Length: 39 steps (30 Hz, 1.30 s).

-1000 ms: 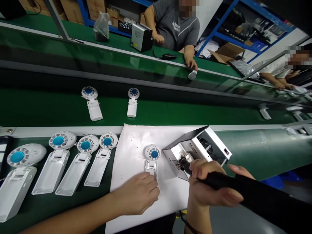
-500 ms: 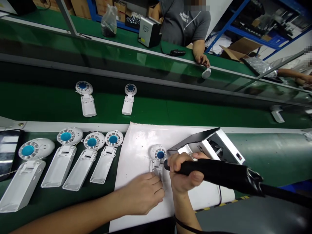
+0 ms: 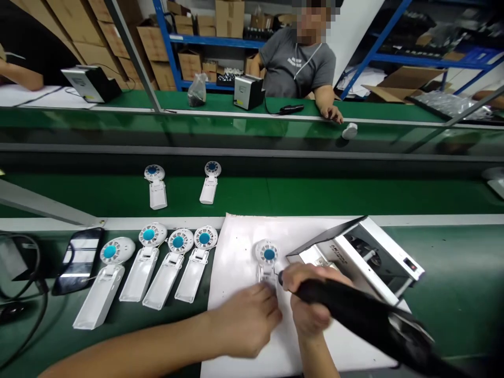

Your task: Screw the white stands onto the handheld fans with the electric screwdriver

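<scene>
My right hand (image 3: 315, 299) is wrapped round a black electric screwdriver (image 3: 354, 312), its tip pointing left at the hinge area of a white handheld fan (image 3: 268, 253). This fan has a blue centre and lies on a white sheet (image 3: 240, 247). My left hand (image 3: 252, 317) is closed over the fan's handle and holds it down, hiding most of it. Whether the bit touches a screw I cannot tell. To the left, several similar fans with open handle shells (image 3: 191, 275) lie in a row on the green bench.
A white and black screw feeder box (image 3: 378, 257) stands right of my right hand. A phone (image 3: 79, 260) and black cables lie far left. Two fans (image 3: 158, 194) rest on the green conveyor (image 3: 244, 191). Across it, a co-worker (image 3: 299, 65) sits with one hand near a white piece (image 3: 349, 131).
My view has tilted up and levelled. The screwdriver's rear end has swung lower; both hands stay at the fan. The co-worker's hand has come away from the white piece.
</scene>
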Tool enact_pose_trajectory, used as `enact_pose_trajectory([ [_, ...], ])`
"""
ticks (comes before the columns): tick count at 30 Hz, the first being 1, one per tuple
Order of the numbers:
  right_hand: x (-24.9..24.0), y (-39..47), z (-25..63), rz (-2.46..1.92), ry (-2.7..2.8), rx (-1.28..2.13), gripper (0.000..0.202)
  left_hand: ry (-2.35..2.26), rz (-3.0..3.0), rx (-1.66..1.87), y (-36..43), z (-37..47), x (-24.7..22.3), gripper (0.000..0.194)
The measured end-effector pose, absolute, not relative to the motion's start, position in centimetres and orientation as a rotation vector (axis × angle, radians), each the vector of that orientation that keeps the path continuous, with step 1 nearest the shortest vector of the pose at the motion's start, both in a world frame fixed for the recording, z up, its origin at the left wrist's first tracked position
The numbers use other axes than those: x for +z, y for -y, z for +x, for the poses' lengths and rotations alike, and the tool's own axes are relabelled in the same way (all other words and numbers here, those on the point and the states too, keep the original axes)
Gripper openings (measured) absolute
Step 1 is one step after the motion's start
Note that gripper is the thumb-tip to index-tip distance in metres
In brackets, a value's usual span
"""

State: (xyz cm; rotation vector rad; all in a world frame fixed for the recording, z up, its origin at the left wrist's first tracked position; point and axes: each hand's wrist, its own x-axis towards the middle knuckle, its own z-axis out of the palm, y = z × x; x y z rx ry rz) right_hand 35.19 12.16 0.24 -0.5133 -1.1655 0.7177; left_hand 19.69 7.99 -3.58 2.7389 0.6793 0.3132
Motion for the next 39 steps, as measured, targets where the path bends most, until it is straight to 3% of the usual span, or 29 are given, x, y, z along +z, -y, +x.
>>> enact_pose_trajectory([
  [2,1.6,-11.6,36.2,-0.454,1.239,0.563,0.057,-0.828,2.706,0.154,-11.9,20.1,-3.1,0.01],
  [4,3.2,-11.1,36.8,-0.453,1.322,0.506,0.06,-1.034,2.662,0.09,-17.4,20.9,-2.5,0.016],
  [6,4.8,-10.9,36.6,-0.464,1.338,0.575,0.059,-1.222,2.62,0.114,-23.0,21.5,-1.7,0.023],
  [10,6.5,-10.9,36.2,-0.478,1.219,0.64,0.059,-1.362,2.585,0.17,-29.5,19.9,0.8,0.015],
  [15,6.5,-10.9,39.9,-0.687,1.14,0.37,0.058,-1.617,2.563,0.347,-28.1,8.7,2.8,0.029],
  [19,5.6,-11.7,41.7,-0.736,1.181,0.281,0.056,-1.68,2.5,0.23,-26.5,-1.6,1.1,0.021],
  [24,4.1,-13.2,40.6,-0.711,1.17,0.337,0.049,-1.705,2.525,0.225,-26.0,-5.2,-0.9,0.026],
  [29,3.8,-12.3,39.4,-0.688,1.245,0.384,0.05,-1.768,2.562,0.357,-23.6,-2.2,1.5,0.045],
  [34,4.9,-9.3,39.4,-0.569,1.304,0.737,0.067,-1.5,2.748,0.548,-16.2,7.8,2.2,0.02],
  [39,5.6,-9.0,38.8,-0.529,1.364,0.909,0.07,-0.806,2.808,0.534,-8.5,18.0,-2.3,0.011],
])
